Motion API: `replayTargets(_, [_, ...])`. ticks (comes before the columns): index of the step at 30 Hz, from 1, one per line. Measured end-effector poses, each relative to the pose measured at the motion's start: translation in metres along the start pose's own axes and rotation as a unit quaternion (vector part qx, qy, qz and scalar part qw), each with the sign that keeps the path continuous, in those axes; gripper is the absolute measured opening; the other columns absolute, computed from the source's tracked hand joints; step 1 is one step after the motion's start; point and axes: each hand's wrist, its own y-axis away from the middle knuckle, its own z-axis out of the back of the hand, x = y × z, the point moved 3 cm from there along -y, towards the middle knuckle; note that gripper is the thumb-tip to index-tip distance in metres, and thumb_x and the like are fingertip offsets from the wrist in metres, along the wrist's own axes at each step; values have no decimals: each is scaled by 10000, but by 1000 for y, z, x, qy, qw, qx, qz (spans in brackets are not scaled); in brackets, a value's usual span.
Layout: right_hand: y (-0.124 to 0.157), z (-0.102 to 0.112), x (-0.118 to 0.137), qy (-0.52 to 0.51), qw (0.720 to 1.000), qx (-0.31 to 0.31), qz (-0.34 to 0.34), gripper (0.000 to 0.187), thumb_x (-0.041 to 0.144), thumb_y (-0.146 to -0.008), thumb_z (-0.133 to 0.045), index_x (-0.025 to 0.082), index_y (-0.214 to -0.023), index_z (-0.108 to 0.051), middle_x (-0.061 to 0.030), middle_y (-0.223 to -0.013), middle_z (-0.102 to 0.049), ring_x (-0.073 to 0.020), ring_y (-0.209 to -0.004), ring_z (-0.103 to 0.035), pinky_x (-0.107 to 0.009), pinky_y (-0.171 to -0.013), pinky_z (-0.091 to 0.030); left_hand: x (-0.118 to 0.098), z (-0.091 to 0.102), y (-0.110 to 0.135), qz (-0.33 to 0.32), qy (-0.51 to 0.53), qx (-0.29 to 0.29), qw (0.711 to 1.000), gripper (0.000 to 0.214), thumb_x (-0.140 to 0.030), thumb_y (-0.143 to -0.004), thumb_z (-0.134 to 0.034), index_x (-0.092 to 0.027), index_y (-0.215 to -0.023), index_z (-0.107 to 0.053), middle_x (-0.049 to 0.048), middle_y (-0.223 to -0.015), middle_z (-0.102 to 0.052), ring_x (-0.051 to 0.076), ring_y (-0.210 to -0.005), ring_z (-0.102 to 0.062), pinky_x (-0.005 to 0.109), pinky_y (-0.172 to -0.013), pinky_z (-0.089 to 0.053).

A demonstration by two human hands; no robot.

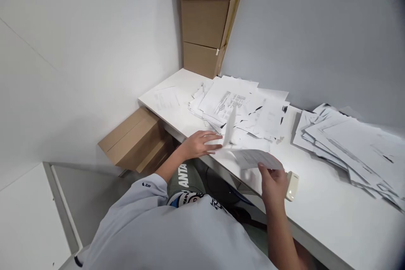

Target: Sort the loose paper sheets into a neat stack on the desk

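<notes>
My left hand [199, 143] rests at the front edge of the white desk [319, 202], fingers together on the lower end of a paper sheet [230, 128] that stands up curled. My right hand [274, 183] grips a few printed sheets [253, 158] by their near edge, holding them just above the desk. A small white stapler-like device [292, 185] lies right beside that hand. A messy pile of printed papers [240, 107] lies behind both hands.
A second spread pile of papers [351, 147] covers the desk's right side. Stacked cardboard boxes [205, 17] stand in the far corner against the wall. A flat cardboard box [136, 141] sits low to the left of the desk. Another white surface [28, 219] is at bottom left.
</notes>
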Motion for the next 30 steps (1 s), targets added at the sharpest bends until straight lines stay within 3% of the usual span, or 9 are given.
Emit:
replayTargets(5, [-9, -3, -8, -22, 998, 1, 65, 767, 421, -699, -727, 240, -1393, -455, -106, -1372, -503, -270, -1308, -451, -508, -1108, -318, -7, 5, -4, -83, -12, -8, 996, 305, -249, -981, -481, -329, -1219, -653, 63, -1265, -673, 205, -1237, -580, 355, -956, -495])
replayTargets(9, [-12, -10, 4, -53, 992, 30, 107, 820, 381, -699, -731, 275, -1442, -399, -88, -1504, -393, -277, -1401, -348, -521, -1154, -227, 6, 1, 9, -58, 38, -52, 996, 329, -348, -1000, -433, -301, -1258, -632, 100, -1189, -704, 205, -1111, -654, 353, -911, -510])
replayTargets(12, [-10, -16, 10, -68, 991, 31, 110, 730, 351, -736, -715, 304, -1413, -446, -59, -1526, -380, -264, -1414, -332, -508, -1154, -227, 20, -14, 20, -11, 88, -106, 990, 424, -480, -995, -384, -246, -1231, -646, 129, -1082, -726, 227, -1030, -678, 383, -888, -520])
replayTargets(15, [-9, -21, 8, -80, 993, 22, 79, 536, 361, -788, -670, 254, -1303, -566, -82, -1382, -539, -265, -1331, -447, -498, -1108, -306, 33, -36, 28, 91, 141, -180, 969, 575, -635, -947, -347, -197, -1103, -684, 143, -987, -720, 246, -984, -669, 408, -876, -519])
replayTargets(17, [-8, -26, 5, -83, 994, 22, 60, 423, 374, -797, -659, 213, -1187, -633, -91, -1242, -624, -264, -1230, -533, -483, -1062, -361, 41, -50, 33, 184, 175, -233, 939, 658, -738, -885, -351, -174, -959, -682, 132, -910, -698, 239, -906, -657, 387, -822, -521])
replayTargets(21, [-11, -33, 5, -74, 995, -7, 69, 282, 414, -751, -704, 176, -898, -670, -69, -990, -673, -235, -1016, -602, -427, -969, -416, 50, -68, 41, 327, 173, -317, 873, 664, -820, -817, -356, -193, -682, -527, 11, -637, -524, 148, -619, -516, 283, -616, -452])
replayTargets(23, [-12, -33, 5, -82, 992, -57, 80, 315, 456, -713, -731, 177, -822, -630, -31, -850, -632, -207, -877, -594, -404, -898, -437, 51, -71, 42, 341, 156, -332, 865, 626, -780, -862, -329, -201, -670, -473, -19, -598, -446, 129, -575, -449, 265, -581, -412])
replayTargets(26, [-9, -29, 3, -71, 983, -137, 97, 368, 501, -713, -727, 183, -839, -592, 16, -753, -540, -167, -752, -535, -382, -834, -438, 53, -72, 43, 341, 140, -340, 865, 594, -742, -899, -292, -202, -739, -479, -8, -648, -472, 135, -607, -469, 274, -612, -422])
replayTargets(30, [-4, -31, -6, -69, 982, -154, 87, 370, 503, -747, -697, 189, -896, -568, 9, -801, -539, -165, -789, -524, -380, -853, -432, 57, -75, 44, 339, 137, -327, 871, 616, -778, -858, -342, -192, -861, -533, 53, -790, -582, 182, -748, -574, 324, -726, -475])
